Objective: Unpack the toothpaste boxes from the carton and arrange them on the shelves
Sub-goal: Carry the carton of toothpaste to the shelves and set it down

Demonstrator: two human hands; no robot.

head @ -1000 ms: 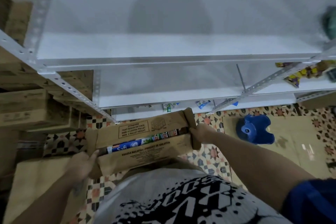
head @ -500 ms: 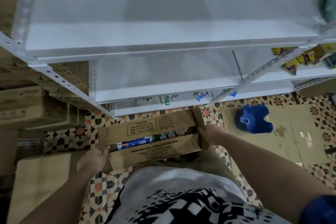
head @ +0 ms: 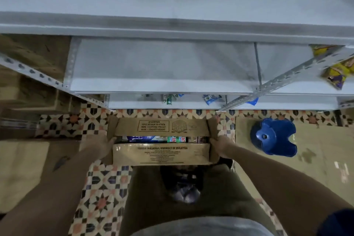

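A brown carton [head: 161, 155] is held low over the patterned floor in front of the white shelves [head: 164, 86]. Its top flaps stand slightly apart, and toothpaste boxes [head: 153, 138] in blue, green and red show through the gap. My left hand [head: 99, 147] grips the carton's left end and my right hand [head: 223, 147] grips its right end. Both forearms reach down from the bottom corners of the view. The upper shelf boards directly ahead are bare.
A blue plastic stool [head: 274, 136] lies on flattened cardboard [head: 316, 149] to the right. Stacked brown cartons [head: 28, 82] stand at the left. Yellow snack packets [head: 335, 69] sit on the right shelf, small packs [head: 210, 99] on the bottom shelf.
The carton has gone down toward the floor and turned level, both hands still on its ends. My view has tipped further down, so the shelves fill more of the top.
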